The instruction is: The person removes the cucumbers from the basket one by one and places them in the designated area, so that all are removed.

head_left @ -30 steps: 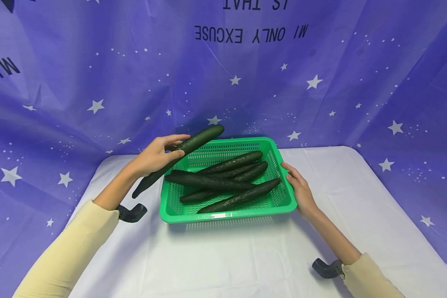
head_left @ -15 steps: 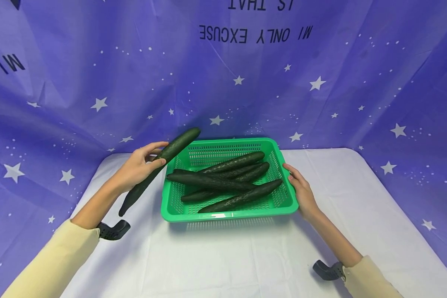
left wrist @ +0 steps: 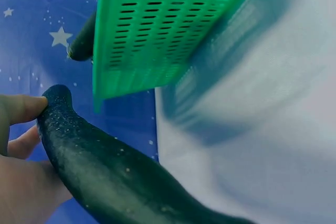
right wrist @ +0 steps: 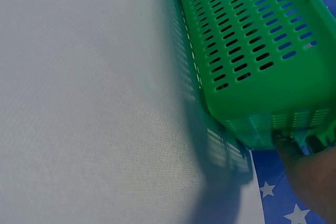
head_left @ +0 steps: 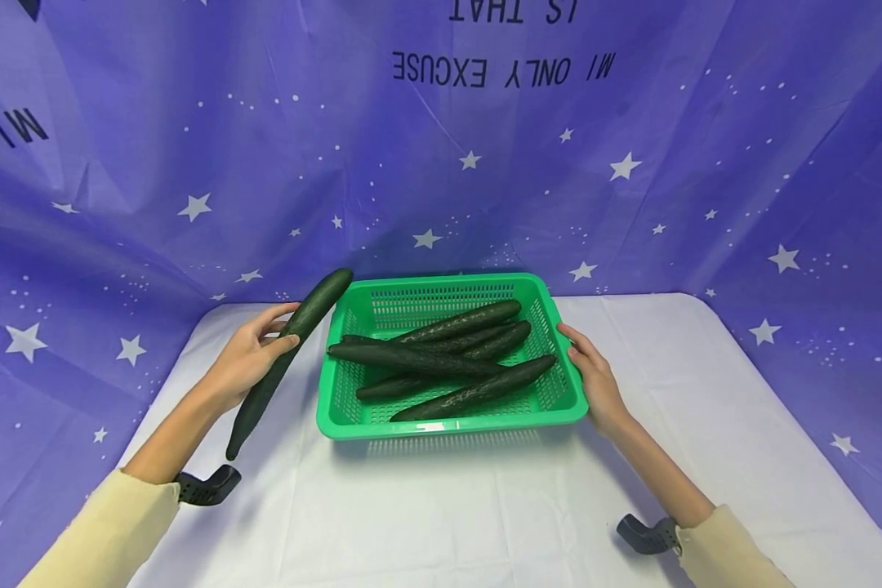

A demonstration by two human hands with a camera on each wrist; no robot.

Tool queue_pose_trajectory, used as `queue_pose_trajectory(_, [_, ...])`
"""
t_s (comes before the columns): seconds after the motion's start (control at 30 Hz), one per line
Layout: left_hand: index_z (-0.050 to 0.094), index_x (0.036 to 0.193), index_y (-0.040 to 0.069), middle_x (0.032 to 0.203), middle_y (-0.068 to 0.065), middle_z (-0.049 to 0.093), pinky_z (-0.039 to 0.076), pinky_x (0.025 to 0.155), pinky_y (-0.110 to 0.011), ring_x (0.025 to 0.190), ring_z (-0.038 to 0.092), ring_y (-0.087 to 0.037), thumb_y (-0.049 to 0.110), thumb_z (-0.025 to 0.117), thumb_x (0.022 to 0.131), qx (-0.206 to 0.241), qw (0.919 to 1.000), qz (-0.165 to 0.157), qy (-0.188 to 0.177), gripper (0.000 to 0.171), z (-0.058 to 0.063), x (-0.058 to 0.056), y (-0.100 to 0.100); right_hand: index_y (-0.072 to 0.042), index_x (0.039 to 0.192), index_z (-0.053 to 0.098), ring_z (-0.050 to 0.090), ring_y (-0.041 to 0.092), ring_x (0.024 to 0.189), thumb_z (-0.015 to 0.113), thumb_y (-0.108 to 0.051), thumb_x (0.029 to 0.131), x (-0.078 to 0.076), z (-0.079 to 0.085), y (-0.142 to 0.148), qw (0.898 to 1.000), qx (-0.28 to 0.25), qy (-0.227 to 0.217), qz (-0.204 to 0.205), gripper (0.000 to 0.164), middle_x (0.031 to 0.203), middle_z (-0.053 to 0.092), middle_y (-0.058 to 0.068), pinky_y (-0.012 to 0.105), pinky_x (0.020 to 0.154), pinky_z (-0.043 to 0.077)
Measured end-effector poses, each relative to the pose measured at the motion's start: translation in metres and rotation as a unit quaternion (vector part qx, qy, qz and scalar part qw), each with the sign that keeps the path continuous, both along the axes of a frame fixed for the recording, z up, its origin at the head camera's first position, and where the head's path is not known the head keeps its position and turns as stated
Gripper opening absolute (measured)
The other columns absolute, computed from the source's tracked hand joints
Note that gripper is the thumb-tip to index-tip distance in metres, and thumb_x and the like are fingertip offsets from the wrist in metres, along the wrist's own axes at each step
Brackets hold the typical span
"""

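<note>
My left hand point(head_left: 237, 369) grips a long dark green cucumber point(head_left: 260, 398) between thumb and fingers, just left of a green plastic basket point(head_left: 452, 425). The cucumber slants, its upper end close to the basket's left rim. In the left wrist view, the held cucumber point(left wrist: 113, 163) crosses below the basket's slotted wall point(left wrist: 157, 30). Several more cucumbers point(head_left: 478, 390) lie crossed over one another inside the basket. At the basket's right end, my right hand point(head_left: 599, 385) holds the side, a finger at the rim; in the right wrist view its fingers meet the slotted wall point(right wrist: 236, 40).
A white cloth point(head_left: 441, 506) covers the table beneath the basket. Behind it hangs a purple-blue curtain point(head_left: 382, 163) with stars and lettering, close to the basket's far side. Black wrist mounts point(head_left: 209, 486) stick out beside both forearms.
My left hand has carried the cucumber left and down from over the basket's left edge to beside it, and the cucumber has turned steeper. The right hand stays at the basket.
</note>
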State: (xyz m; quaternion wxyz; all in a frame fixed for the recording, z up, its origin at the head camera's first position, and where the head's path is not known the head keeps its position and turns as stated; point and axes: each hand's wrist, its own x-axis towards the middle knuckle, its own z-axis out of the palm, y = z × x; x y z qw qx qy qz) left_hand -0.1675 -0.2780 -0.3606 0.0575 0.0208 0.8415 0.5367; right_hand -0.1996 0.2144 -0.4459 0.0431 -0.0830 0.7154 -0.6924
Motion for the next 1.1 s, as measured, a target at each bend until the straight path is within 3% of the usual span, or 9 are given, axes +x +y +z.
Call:
queue_pose_trajectory(0.27, [0.022, 0.161, 0.016, 0.143, -0.027, 0.04, 0.053, 0.076, -0.039, 0.111, 0.053, -0.032, 0.018, 0.052, 0.105, 0.018, 0.9989, 0.034, -0.026, 0.063, -0.018, 0.004, -0.006, -0.009, 0.158, 0.029, 0.047, 0.016, 0.122, 0.031, -0.026, 0.111, 0.001, 0.0, 0.0, 1.0, -0.008, 0.002, 0.002, 0.05, 0.154, 0.033, 0.016, 0.021, 0.092, 0.047])
queue_pose_trajectory(0.5, [0.021, 0.161, 0.015, 0.142, -0.028, 0.038, 0.053, 0.077, -0.045, 0.112, 0.053, -0.04, 0.018, 0.051, 0.105, 0.03, 0.997, 0.053, -0.048, 0.064, -0.038, 0.009, -0.007, -0.008, 0.158, 0.029, 0.048, 0.014, 0.12, 0.031, -0.025, 0.111, 0.0, 0.0, 0.001, 1.0, -0.008, 0.004, 0.004, 0.049, 0.153, 0.033, 0.017, 0.021, 0.092, 0.046])
queue_pose_trajectory(0.97, [0.016, 0.161, 0.013, 0.14, -0.028, 0.036, 0.055, 0.073, -0.042, 0.097, 0.058, -0.03, 0.017, 0.048, 0.105, 0.054, 0.99, 0.111, -0.068, 0.065, -0.069, 0.015, -0.012, -0.009, 0.158, 0.029, 0.048, 0.014, 0.122, 0.031, -0.025, 0.111, 0.0, 0.0, 0.0, 1.0, -0.003, 0.004, 0.002, 0.049, 0.154, 0.033, 0.016, 0.021, 0.092, 0.046])
queue_pose_trajectory(1.1, [0.016, 0.161, 0.011, 0.139, -0.028, 0.037, 0.054, 0.072, -0.038, 0.098, 0.058, -0.028, 0.017, 0.048, 0.105, 0.041, 0.9898, 0.118, -0.068, 0.065, -0.076, 0.015, -0.014, -0.009, 0.158, 0.029, 0.047, 0.016, 0.123, 0.031, -0.026, 0.111, 0.0, 0.0, 0.0, 1.0, -0.003, 0.006, 0.003, 0.05, 0.154, 0.032, 0.016, 0.021, 0.092, 0.046])
